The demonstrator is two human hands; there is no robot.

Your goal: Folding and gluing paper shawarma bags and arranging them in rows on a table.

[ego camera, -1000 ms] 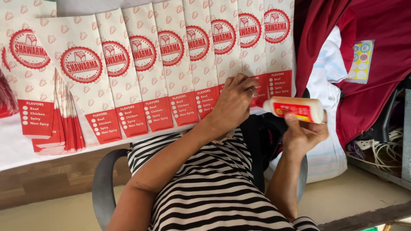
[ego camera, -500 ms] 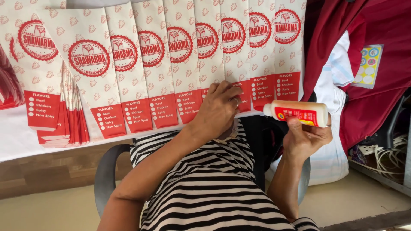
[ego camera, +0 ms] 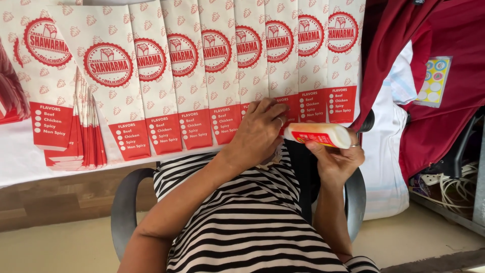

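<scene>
Several white paper bags [ego camera: 217, 76] with red round emblems and red bottom panels lie overlapped in a fanned row on a white table. My left hand [ego camera: 257, 132] presses flat on the bottom red panels of the bags in the middle of the row, fingers spread. My right hand [ego camera: 337, 156] holds a white glue bottle [ego camera: 318, 135] with a red label. The bottle lies sideways, its tip pointing left toward my left hand and the bags' lower edge.
A stack of folded bags [ego camera: 83, 134] stands on edge at the left. The table edge [ego camera: 60, 172] runs above my lap, with grey chair arms [ego camera: 124, 202] at either side. Red cloth [ego camera: 444, 76], a sticker sheet [ego camera: 433, 81] and cables [ego camera: 449, 187] are at the right.
My right hand has brought the glue bottle left and up toward the bags. My left hand stays pressed on the bags' red panels, and the view has shifted slightly.
</scene>
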